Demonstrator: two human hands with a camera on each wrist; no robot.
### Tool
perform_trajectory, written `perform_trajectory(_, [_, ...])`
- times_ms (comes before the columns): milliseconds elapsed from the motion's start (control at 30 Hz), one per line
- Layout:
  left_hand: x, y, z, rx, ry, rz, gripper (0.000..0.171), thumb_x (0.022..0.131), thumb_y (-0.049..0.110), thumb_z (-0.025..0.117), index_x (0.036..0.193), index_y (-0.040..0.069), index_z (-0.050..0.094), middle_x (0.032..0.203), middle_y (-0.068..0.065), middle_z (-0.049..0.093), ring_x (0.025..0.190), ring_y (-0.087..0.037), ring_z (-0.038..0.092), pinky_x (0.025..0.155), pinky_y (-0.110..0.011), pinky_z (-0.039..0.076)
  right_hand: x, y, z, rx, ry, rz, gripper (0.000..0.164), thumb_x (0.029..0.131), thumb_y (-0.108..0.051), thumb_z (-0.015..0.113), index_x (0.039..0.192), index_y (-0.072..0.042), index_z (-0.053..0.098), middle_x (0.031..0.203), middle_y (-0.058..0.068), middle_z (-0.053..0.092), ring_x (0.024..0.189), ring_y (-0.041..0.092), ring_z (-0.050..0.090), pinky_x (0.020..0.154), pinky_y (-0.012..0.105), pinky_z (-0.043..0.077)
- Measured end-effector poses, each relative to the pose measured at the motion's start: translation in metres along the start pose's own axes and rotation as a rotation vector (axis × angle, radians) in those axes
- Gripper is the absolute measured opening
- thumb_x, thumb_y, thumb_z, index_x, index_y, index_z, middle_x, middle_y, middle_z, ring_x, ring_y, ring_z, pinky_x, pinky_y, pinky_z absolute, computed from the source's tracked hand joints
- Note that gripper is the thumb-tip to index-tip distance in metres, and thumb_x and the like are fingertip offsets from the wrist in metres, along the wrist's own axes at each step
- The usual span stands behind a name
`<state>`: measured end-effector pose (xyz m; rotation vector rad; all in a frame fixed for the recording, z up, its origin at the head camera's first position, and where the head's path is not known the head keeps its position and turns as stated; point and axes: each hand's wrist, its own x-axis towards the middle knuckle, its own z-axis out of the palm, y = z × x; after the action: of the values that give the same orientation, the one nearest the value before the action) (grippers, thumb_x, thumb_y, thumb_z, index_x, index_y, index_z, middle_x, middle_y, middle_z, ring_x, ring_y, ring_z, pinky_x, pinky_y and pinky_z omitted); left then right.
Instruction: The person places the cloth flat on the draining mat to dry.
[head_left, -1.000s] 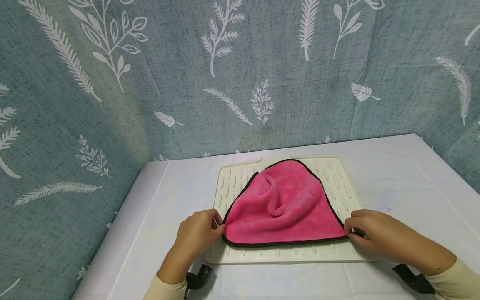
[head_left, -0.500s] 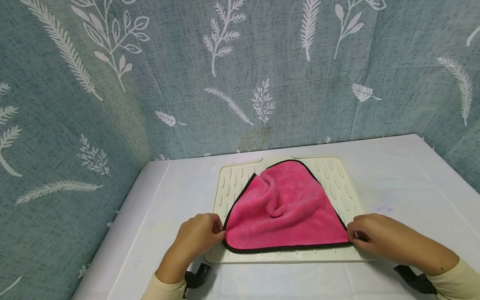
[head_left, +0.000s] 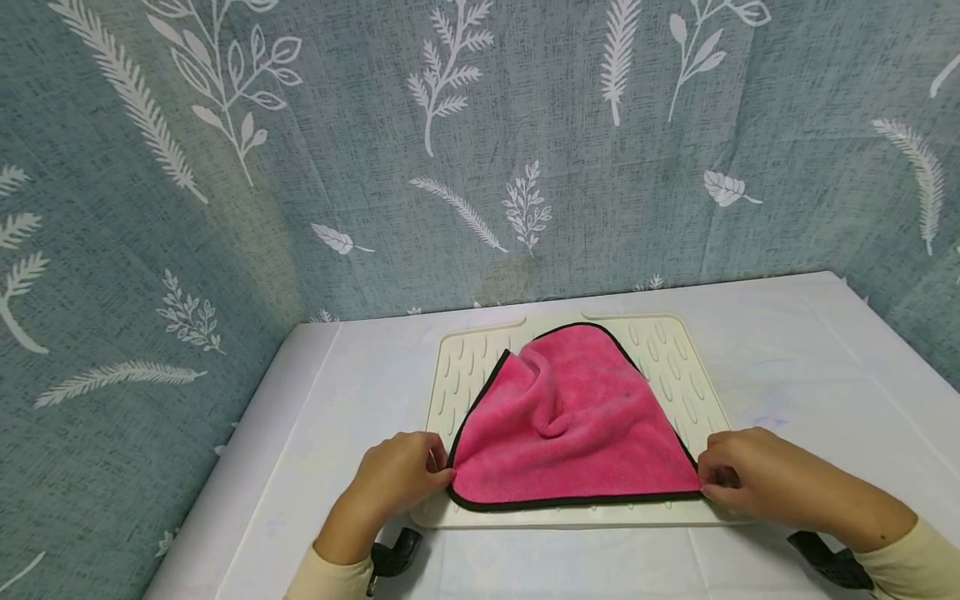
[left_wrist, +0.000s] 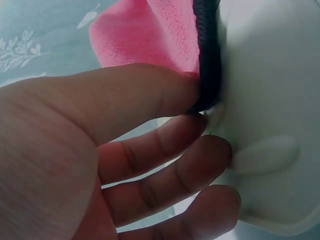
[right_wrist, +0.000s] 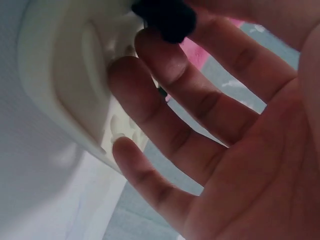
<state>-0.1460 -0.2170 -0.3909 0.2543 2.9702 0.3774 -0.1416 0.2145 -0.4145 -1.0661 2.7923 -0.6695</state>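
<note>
A pink plush cloth (head_left: 585, 425) with a black edging lies over a cream ridged mat (head_left: 686, 367), wrinkled in its middle with a fold near its far left edge. My left hand (head_left: 397, 471) pinches the cloth's near left corner; the left wrist view shows the thumb on top of the black edging (left_wrist: 209, 55) and the fingertips beneath. At the near right corner my right hand (head_left: 757, 471) pinches the cloth, and in the right wrist view the dark corner sits between thumb and fingers while the other fingers (right_wrist: 145, 100) spread over the mat's rim.
The mat lies on a table with a white cover (head_left: 360, 375). Behind and to the left hangs a blue-green curtain (head_left: 375, 208) with white leaf prints. Dark wrist mounts (head_left: 393, 554) sit under both forearms.
Both hands have drawn the cloth's near edge toward me, closer to the mat's front rim. The right hand has also shifted slightly right. The far edge of the cloth has barely moved.
</note>
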Motion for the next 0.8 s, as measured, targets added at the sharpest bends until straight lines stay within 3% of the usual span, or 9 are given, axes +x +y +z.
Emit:
perform_trajectory(500, [0.0,-0.001,-0.002,-0.053,-0.012,0.001,0.023,0.081,0.031,0.08,0.077,0.023,0.06,0.063,0.013,0.058,0.059,-0.008,0.05,0.055,-0.03,0.039,0.005,-0.004,0.004,0.024,-0.007,0.067,0.022,0.085,-0.019,0.078,0.071,-0.03,0.064,0.069,-0.02,0.044,0.062,-0.008,0.038,0.055,0.019,0.036])
perform_trajectory(633, [0.004,0.001,-0.007,-0.05,0.032,0.014,0.017,0.086,0.034,0.075,0.079,0.024,0.062,0.061,0.013,0.056,0.056,-0.009,0.05,0.054,-0.03,0.039,0.005,-0.004,0.006,0.027,-0.005,0.082,0.024,0.084,-0.019,0.078,0.07,-0.031,0.062,0.068,-0.019,0.043,0.062,-0.007,0.037,0.055,0.018,0.035])
perform_trajectory(800, [0.02,0.005,-0.014,0.006,0.124,0.039,0.014,0.091,0.034,0.07,0.086,0.022,0.066,0.065,0.011,0.056,0.057,-0.01,0.05,0.053,-0.03,0.04,0.004,-0.005,0.006,0.011,0.012,0.085,0.027,0.084,-0.019,0.078,0.068,-0.031,0.06,0.067,-0.019,0.042,0.062,-0.007,0.037,0.055,0.018,0.035])
